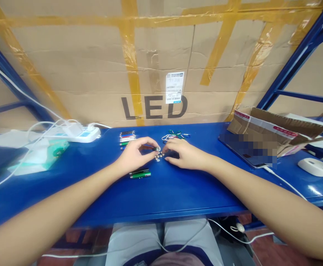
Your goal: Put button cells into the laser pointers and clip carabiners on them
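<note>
My left hand (136, 153) is closed on a short dark tube with a silvery open end (158, 148), pinched between thumb and fingers. Facing it, my right hand (185, 154) has its fingers curled and the thumb and fingertips apart, with nothing visible held. Between the two hands lie several small round metal pieces (158, 160), like button cells, partly hidden by the fingers. A green tube (140, 175) with a silvery end rests below my left hand, a black one (139, 171) beside it. Behind the left hand runs a row of coloured tubes (127, 137).
Coloured carabiner clips (179, 134) lie behind my right hand on the blue table (178, 195). At left are a white power strip (90, 135) with cables and a green-white packet (43, 157). An open cardboard box (261, 123), a dark phone (233, 149) and a white mouse (316, 167) occupy the right.
</note>
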{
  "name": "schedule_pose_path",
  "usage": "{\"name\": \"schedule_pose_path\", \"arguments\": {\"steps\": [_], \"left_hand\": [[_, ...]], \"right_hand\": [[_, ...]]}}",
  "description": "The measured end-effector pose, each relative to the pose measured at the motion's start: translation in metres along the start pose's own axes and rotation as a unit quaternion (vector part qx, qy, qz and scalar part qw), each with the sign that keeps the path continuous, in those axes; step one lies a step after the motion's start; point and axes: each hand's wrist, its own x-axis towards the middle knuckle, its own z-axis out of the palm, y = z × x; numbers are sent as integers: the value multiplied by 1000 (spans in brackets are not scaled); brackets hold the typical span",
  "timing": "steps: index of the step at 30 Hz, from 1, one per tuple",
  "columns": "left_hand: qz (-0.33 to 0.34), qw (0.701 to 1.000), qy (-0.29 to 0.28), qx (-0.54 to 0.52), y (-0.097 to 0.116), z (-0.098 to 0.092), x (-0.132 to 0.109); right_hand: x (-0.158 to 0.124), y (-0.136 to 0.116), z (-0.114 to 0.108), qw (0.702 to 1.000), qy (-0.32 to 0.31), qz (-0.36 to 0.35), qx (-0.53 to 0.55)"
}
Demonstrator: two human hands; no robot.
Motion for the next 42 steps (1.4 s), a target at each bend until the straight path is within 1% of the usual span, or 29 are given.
{"name": "schedule_pose_path", "arguments": {"steps": [3,9,14,19,24,27,31,35,38,42], "left_hand": [[6,1000,0,15,-1,-1,0],[2,1000,1,21,0,-1,1],[-7,1000,-19,16,2,1,1],[9,1000,-27,4,2,3,0],[14,999,-32,2,3,2,0],[18,999,-38,-11,5,2,0],[29,997,-51,-46,8,3,-2],[-10,994,-43,-99,8,5,-3],[-39,992,-34,-111,6,6,-3],[-57,992,-31,-110,4,8,-1]], "right_hand": [[0,3,4,1000,-11,22,7],[3,5,6,998,-6,52,36],[5,7,7,997,-4,63,40],[4,9,8,998,-7,58,32],[4,7,9,996,-8,74,40],[4,5,7,995,12,74,64],[3,1,3,989,70,62,112],[3,-2,0,985,93,59,130],[5,0,0,973,103,101,181],[7,2,0,932,113,175,298]]}}
